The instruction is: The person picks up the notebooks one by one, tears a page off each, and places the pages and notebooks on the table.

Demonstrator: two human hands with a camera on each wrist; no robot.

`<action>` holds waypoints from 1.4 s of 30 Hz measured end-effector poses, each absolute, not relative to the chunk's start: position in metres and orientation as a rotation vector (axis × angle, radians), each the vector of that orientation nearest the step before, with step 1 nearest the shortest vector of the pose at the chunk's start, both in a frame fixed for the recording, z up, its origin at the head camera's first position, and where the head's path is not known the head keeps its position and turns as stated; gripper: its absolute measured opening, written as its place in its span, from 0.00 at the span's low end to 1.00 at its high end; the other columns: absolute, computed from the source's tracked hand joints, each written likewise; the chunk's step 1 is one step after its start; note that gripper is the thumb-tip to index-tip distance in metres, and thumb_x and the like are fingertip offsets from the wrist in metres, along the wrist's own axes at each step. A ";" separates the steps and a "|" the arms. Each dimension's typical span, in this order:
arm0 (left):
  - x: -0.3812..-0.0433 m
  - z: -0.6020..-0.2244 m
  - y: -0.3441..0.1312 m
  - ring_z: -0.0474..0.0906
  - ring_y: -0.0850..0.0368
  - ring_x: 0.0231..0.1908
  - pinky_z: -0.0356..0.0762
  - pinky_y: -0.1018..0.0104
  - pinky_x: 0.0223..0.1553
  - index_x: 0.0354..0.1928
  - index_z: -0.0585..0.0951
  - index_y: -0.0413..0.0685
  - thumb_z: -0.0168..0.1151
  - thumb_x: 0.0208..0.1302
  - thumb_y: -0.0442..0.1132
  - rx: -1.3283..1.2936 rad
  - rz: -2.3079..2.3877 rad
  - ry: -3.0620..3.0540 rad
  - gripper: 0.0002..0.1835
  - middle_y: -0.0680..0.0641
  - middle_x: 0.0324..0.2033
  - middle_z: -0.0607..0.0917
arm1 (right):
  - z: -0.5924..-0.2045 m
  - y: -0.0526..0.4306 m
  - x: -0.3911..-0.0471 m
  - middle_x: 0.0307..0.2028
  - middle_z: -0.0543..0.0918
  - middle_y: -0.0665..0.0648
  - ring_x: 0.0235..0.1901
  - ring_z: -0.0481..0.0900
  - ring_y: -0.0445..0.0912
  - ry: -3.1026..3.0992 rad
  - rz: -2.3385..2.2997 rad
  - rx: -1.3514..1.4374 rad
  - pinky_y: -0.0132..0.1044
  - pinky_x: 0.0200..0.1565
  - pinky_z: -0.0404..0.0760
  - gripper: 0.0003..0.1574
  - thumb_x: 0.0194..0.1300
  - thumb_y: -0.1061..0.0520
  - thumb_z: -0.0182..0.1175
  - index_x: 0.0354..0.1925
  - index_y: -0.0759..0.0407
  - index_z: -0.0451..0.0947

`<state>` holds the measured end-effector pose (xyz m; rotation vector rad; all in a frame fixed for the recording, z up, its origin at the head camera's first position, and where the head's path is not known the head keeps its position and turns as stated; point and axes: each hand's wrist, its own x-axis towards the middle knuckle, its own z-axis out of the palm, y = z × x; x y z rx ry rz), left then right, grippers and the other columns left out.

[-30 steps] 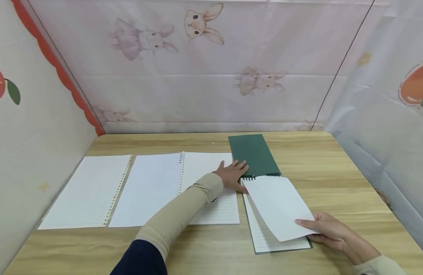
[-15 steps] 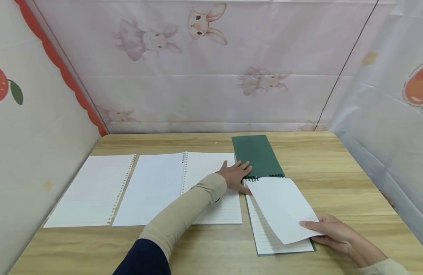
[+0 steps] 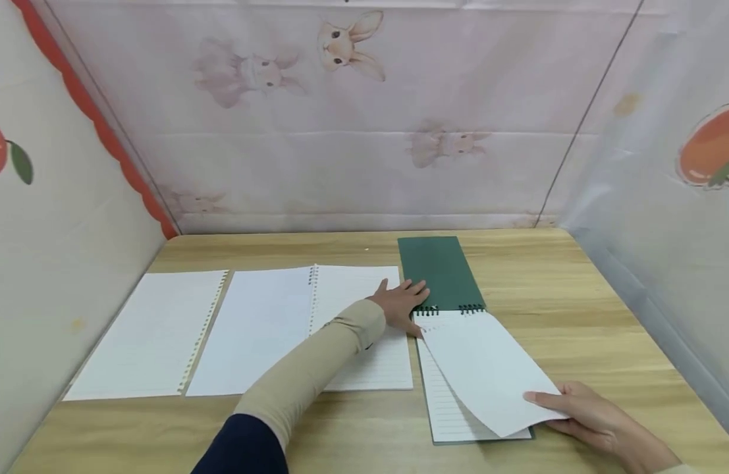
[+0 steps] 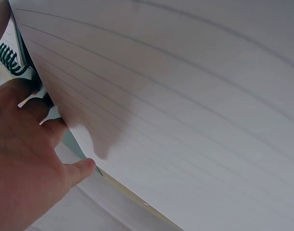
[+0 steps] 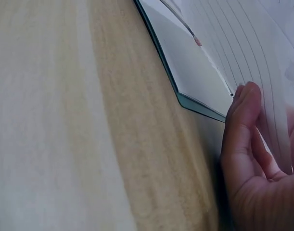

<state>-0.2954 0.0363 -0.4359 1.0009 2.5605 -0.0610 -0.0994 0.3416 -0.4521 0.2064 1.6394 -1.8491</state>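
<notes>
Green notebook (image 3: 441,273) is lying open on the counter (image 3: 577,316). Right hand (image 3: 592,421) is pinching its lifted page (image 3: 488,375) at the lower right corner; left hand (image 3: 398,306) is resting outspread at the left end of the coil (image 3: 427,311).

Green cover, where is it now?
In the head view, the green cover lies right of centre, directly beyond the dark rings, with the left hand at its left edge.

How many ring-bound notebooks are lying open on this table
2: the white notebook in the middle, partly hidden by the left arm, and the green notebook right of it, where the right hand pinches a page. The punched sheet far left shows no rings.
</notes>
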 end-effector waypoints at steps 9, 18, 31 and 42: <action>-0.294 -0.434 0.018 0.33 0.53 0.75 0.31 0.37 0.69 0.76 0.45 0.61 0.60 0.57 0.67 0.962 0.078 2.530 0.52 0.56 0.76 0.39 | -0.455 0.333 -0.116 0.42 0.85 0.58 0.43 0.84 0.48 1.682 -1.779 0.100 0.44 0.47 0.82 0.22 0.75 0.53 0.47 0.52 0.70 0.75; -0.289 -0.429 0.031 0.25 0.47 0.74 0.24 0.36 0.67 0.76 0.39 0.59 0.62 0.59 0.61 1.061 0.242 2.546 0.54 0.56 0.76 0.36 | -0.446 0.337 -0.122 0.39 0.85 0.52 0.38 0.84 0.45 1.804 -1.763 0.090 0.39 0.41 0.83 0.24 0.76 0.49 0.45 0.52 0.65 0.77; -0.289 -0.434 0.063 0.31 0.52 0.75 0.27 0.36 0.68 0.76 0.45 0.61 0.56 0.63 0.63 1.116 0.280 2.502 0.47 0.56 0.76 0.42 | -0.441 0.333 -0.114 0.34 0.86 0.51 0.35 0.85 0.43 1.822 -1.833 0.239 0.35 0.39 0.83 0.20 0.74 0.50 0.50 0.46 0.63 0.80; -0.286 -0.441 0.076 0.37 0.51 0.75 0.34 0.38 0.70 0.76 0.51 0.55 0.52 0.67 0.63 1.090 0.181 2.607 0.42 0.54 0.75 0.47 | -0.442 0.346 -0.110 0.21 0.72 0.40 0.19 0.65 0.28 1.355 -2.055 0.010 0.18 0.21 0.62 0.21 0.77 0.59 0.41 0.43 0.58 0.82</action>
